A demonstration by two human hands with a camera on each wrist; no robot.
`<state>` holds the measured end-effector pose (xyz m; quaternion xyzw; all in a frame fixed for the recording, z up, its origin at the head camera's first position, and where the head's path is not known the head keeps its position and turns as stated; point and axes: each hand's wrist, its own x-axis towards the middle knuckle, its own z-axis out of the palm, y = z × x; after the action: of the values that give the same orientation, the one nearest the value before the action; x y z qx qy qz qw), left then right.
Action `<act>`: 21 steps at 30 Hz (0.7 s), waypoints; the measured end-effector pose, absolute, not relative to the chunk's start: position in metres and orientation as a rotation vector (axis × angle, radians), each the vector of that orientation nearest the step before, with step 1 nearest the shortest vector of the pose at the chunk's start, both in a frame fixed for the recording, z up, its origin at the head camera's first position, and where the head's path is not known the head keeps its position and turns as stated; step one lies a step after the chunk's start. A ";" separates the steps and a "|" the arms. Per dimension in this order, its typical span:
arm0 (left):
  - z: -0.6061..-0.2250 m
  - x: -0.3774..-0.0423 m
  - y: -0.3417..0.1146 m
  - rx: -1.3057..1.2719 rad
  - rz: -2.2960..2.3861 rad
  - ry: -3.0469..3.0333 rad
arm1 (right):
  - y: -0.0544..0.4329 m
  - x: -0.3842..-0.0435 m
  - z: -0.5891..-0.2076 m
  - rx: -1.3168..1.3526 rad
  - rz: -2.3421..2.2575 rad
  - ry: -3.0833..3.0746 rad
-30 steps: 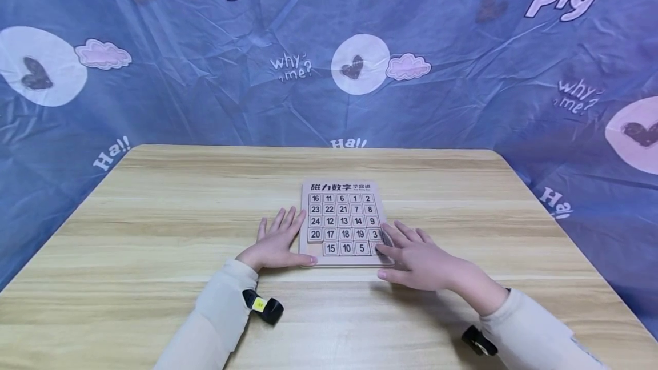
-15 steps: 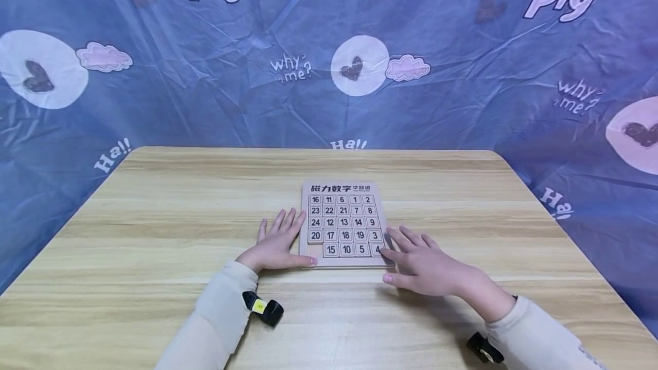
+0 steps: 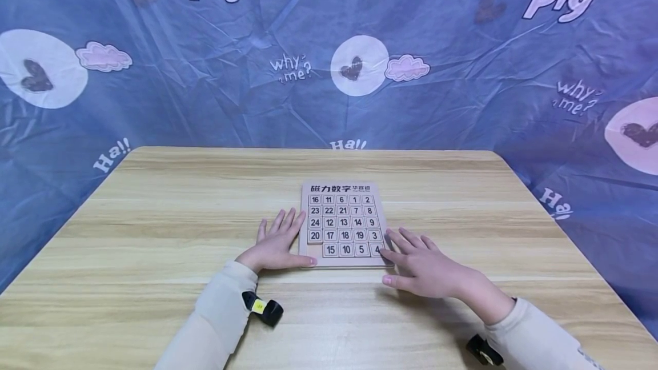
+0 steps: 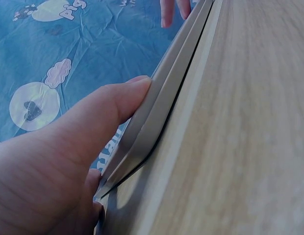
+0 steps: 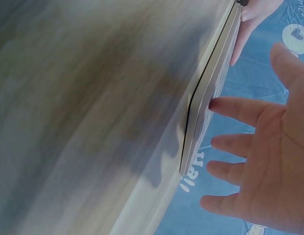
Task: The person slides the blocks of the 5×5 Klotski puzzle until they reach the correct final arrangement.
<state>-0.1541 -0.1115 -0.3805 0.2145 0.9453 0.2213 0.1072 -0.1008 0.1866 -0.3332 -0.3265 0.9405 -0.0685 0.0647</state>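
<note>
A number sliding puzzle (image 3: 345, 261) lies flat on the table, with rows of square numbered tiles in a pale frame. Its vacant square (image 3: 315, 250) is at the lower left corner, below tile 20 (image 3: 315, 236). My left hand (image 3: 275, 247) rests at the left side; its thumb (image 4: 137, 88) presses the frame near the front left corner and its fingers lie spread along the edge. At the lower right, my right hand (image 3: 424, 267) is spread, palm down. Its index fingertip (image 5: 215, 104) touches tile 4 (image 3: 377, 250), partly covering it, while the other fingers extend past the frame's right side.
The wooden table (image 3: 205, 187) spreads around the puzzle on every side. Behind it hangs a blue printed cloth (image 3: 231, 101). Black wrist cameras (image 3: 269, 312) are strapped over both pale sleeves.
My right hand has shifted slightly right and toward me, uncovering most of tile 4, and then stays nearly still. The left hand and the tiles show no clear movement.
</note>
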 end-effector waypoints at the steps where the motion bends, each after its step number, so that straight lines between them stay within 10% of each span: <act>1: -0.381 -0.154 -0.111 0.632 0.651 2.782 | 0.187 -0.101 -0.333 -0.984 -0.206 2.840; 21: -0.377 -0.153 -0.112 0.623 0.657 2.775 | 0.186 -0.103 -0.334 -0.985 -0.219 2.845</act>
<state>-0.1534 -0.1123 -0.3771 0.2120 0.9448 0.2239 0.1112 -0.1035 0.1858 -0.3337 -0.3258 0.9407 -0.0724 0.0613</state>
